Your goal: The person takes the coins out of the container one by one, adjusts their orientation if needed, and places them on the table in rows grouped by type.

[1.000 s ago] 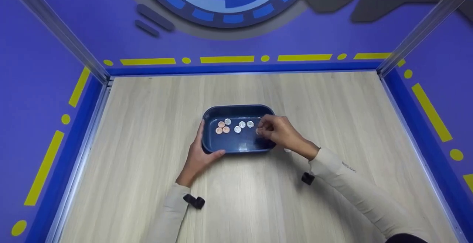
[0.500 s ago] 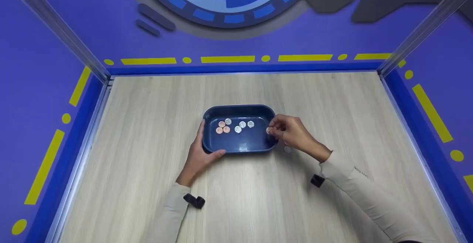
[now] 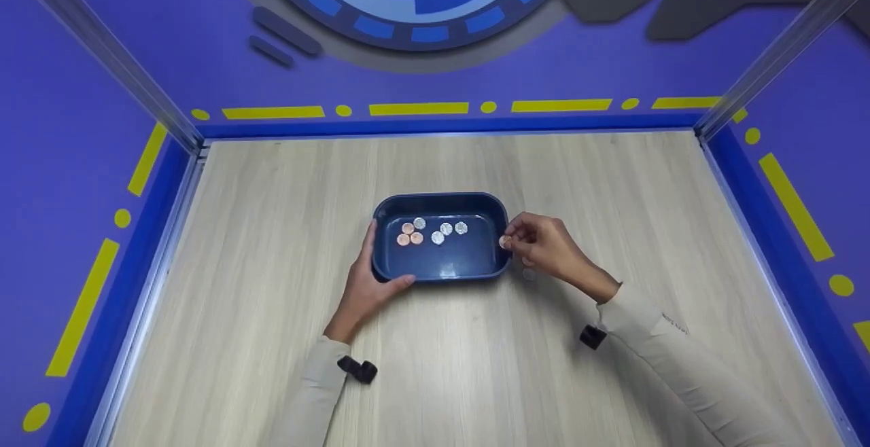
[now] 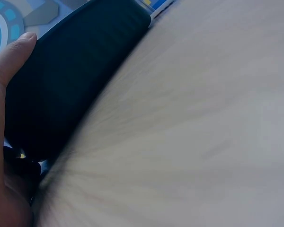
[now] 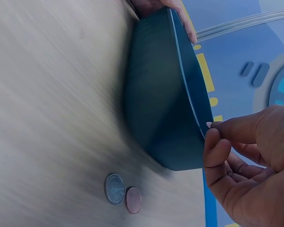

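A dark blue rectangular tray (image 3: 380, 257) holds three copper coins (image 3: 407, 229) at its left and several silver coins (image 3: 446, 229) on its floor. My left hand (image 3: 365, 287) grips the tray's near left corner, thumb on the front rim and fingers along the left side. At the right rim, my right hand (image 3: 544, 243) pinches a pale coin (image 3: 504, 242) between thumb and forefinger. Only the coin's edge (image 5: 208, 125) shows in the right wrist view. On the table below that hand lie a silver coin (image 5: 114, 188) and a copper coin (image 5: 133, 200), side by side.
The tray stands on a light wood-grain table (image 3: 272, 216). Blue panels (image 3: 557, 80) with yellow markings close in the back and both sides, joined by metal corner posts (image 3: 747, 73). A small black camera (image 3: 593, 337) sits at the right wrist, another (image 3: 357, 369) at the left.
My right hand has moved right with the coin, from over the tray's floor to its right rim. A copper coin on the table has come into sight beneath it. The left hand stays put.
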### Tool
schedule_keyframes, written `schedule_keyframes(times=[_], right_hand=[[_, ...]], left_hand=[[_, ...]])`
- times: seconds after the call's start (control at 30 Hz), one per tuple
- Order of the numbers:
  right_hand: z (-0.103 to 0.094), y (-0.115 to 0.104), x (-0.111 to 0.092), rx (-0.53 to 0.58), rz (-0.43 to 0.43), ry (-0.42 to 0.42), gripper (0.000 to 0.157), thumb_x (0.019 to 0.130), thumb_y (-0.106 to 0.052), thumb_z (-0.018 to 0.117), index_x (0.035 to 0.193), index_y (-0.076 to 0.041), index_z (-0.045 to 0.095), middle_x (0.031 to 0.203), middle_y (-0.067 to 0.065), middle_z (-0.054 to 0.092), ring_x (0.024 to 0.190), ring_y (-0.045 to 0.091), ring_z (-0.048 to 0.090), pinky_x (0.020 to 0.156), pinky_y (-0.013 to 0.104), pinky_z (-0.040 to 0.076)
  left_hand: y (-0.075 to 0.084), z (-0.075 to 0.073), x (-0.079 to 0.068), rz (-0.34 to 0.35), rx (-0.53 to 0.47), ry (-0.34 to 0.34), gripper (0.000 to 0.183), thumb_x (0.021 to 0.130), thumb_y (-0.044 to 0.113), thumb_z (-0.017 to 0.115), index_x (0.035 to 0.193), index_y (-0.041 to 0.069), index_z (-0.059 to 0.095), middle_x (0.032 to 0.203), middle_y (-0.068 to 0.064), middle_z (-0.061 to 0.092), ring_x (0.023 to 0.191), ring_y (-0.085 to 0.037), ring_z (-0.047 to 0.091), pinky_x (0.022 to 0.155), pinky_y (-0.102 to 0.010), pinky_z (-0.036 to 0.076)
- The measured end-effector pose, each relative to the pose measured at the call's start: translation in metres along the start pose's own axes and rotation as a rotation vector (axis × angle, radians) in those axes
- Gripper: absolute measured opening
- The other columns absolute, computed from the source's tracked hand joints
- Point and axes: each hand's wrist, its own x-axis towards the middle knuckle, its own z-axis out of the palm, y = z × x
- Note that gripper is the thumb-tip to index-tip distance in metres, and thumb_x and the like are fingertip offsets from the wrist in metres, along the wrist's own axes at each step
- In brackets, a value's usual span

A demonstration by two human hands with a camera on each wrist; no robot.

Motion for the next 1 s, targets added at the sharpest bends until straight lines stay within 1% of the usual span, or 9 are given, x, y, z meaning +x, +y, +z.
schedule_keyframes(times=[0.2,0.3,0.47,0.53,0.67,0.77,0.9,1.0], right_hand=[[-0.002,0.003,-0.005,0.01,0.015,0.009,0.012,0.098,-0.004,0.083,0.103,0.003,0.075,0.087,0.017,0.075,0.07,0.027,0.068,0.055,0.022,0.055],[-0.003,0.005,-0.006,0.015,0.018,0.01,0.012,0.098,-0.006,0.084,0.102,0.002,0.075,0.087,0.015,0.075,0.072,0.029,0.07,0.058,0.024,0.058],[-0.006,0.007,-0.009,0.038,0.022,0.006,0.011,0.098,-0.005,0.083,0.101,0.002,0.075,0.087,0.016,0.076,0.073,0.026,0.071,0.061,0.024,0.059],[-0.008,0.009,-0.01,0.043,0.021,0.01,0.011,0.098,-0.003,0.083,0.101,0.003,0.074,0.087,0.018,0.076,0.072,0.027,0.072,0.062,0.025,0.06],[-0.011,0.013,-0.013,0.058,0.019,0.02,0.008,0.097,0.003,0.081,0.1,0.004,0.074,0.088,0.021,0.076,0.073,0.033,0.074,0.064,0.029,0.063],[-0.012,0.017,-0.015,0.055,0.021,0.03,0.007,0.097,0.004,0.08,0.1,0.004,0.074,0.088,0.02,0.076,0.074,0.03,0.075,0.065,0.027,0.062],[-0.014,0.023,-0.019,0.021,0.024,0.052,0.008,0.096,0.004,0.082,0.099,0.003,0.075,0.087,0.016,0.076,0.074,0.018,0.072,0.065,0.02,0.058],[-0.015,0.027,-0.023,-0.003,0.024,0.066,0.008,0.095,0.002,0.084,0.098,0.001,0.076,0.088,0.013,0.077,0.075,0.014,0.069,0.067,0.017,0.056]], left_hand=[[0.001,0.0,0.0,-0.008,-0.003,0.002,0.13,0.082,0.037,0.098,0.179,0.016,0.013,0.179,-0.02,0.03,0.161,-0.04,0.036,0.13,-0.058,0.028],[0.001,0.0,0.0,0.001,-0.004,0.003,0.13,0.082,0.036,0.098,0.179,0.015,0.013,0.178,-0.021,0.03,0.16,-0.041,0.037,0.13,-0.059,0.029],[0.001,0.0,0.0,0.026,-0.004,-0.002,0.129,0.083,0.035,0.098,0.178,0.01,0.014,0.178,-0.023,0.029,0.161,-0.043,0.035,0.129,-0.061,0.029],[0.001,0.0,0.0,0.021,-0.006,-0.003,0.129,0.082,0.035,0.098,0.178,0.011,0.014,0.179,-0.022,0.029,0.161,-0.042,0.035,0.13,-0.06,0.028],[0.002,0.0,0.0,0.009,-0.007,0.0,0.13,0.082,0.036,0.098,0.178,0.012,0.014,0.179,-0.021,0.029,0.162,-0.041,0.034,0.13,-0.059,0.028],[0.001,0.0,0.0,0.013,-0.001,0.003,0.131,0.081,0.037,0.098,0.178,0.012,0.014,0.178,-0.021,0.029,0.161,-0.041,0.035,0.13,-0.059,0.028],[0.001,0.0,0.0,0.013,-0.002,0.002,0.131,0.081,0.037,0.098,0.178,0.012,0.013,0.178,-0.023,0.03,0.16,-0.042,0.037,0.13,-0.059,0.029],[0.001,-0.001,0.0,0.01,-0.004,0.0,0.132,0.081,0.038,0.098,0.178,0.013,0.013,0.178,-0.022,0.03,0.16,-0.042,0.036,0.13,-0.059,0.028]])
